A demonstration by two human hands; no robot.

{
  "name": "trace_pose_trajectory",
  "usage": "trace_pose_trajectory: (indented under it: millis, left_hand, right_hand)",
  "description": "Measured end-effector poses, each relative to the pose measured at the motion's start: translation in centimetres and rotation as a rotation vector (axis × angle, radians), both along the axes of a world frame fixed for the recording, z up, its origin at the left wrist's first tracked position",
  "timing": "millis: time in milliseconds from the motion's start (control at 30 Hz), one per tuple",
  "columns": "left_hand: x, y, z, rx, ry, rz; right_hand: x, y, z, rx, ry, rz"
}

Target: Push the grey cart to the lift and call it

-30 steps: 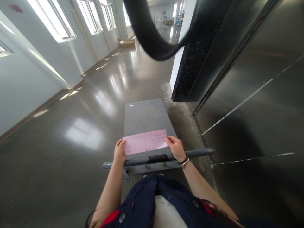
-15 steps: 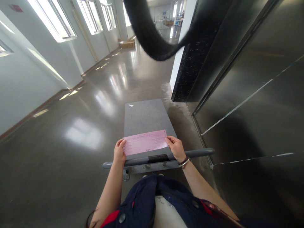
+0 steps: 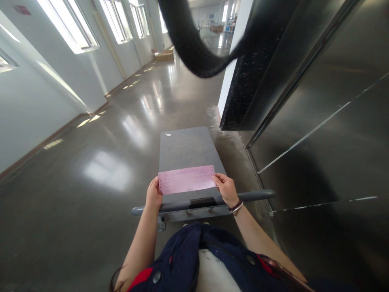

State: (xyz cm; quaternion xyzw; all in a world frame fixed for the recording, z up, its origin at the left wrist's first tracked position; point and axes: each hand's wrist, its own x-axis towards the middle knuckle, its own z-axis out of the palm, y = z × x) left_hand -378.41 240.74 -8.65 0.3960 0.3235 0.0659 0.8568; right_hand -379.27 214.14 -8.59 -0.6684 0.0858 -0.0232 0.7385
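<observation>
A pink printed form (image 3: 187, 179) with punched holes along its short edges is stretched between my two hands. My left hand (image 3: 154, 194) is closed on its left end, the fingers partly behind the sheet. At the right end, my right hand (image 3: 225, 188) pinches the paper between thumb and fingers. Its fine print is too small to read. Beneath the sheet lies a grey platform trolley (image 3: 188, 148), and its grey push handle (image 3: 252, 196) runs across just below my hands, with a dark label at the middle.
A steel door panel (image 3: 310, 146) and a dark stone-like frame (image 3: 243, 89) rise close on the right. Windows line the white wall (image 3: 54, 89) at left. Cardboard boxes (image 3: 164, 56) sit along that wall farther off. A blurred black strap (image 3: 200, 67) hangs across the top.
The pink form has tilted slightly and moved up a little. My left fingers have shifted so that less of them shows over the sheet's front. The trolley stays put.
</observation>
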Motion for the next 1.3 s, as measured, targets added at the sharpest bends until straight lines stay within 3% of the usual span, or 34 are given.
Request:
trace_pose_trajectory:
  millis: [200,967,1300]
  left_hand:
    - [-0.2,-0.3,0.7,-0.052,-0.024,-0.032]
    - [-0.4,-0.8,1.9,0.054,0.077,0.033]
    - [-0.3,0.0,0.2,0.102,0.058,0.008]
  right_hand:
    - [0.0,0.1,0.3,0.02,0.01,-0.043]
    - [-0.2,0.4,1.2,0.054,0.038,-0.042]
    - [-0.2,0.4,1.1,0.048,0.04,-0.04]
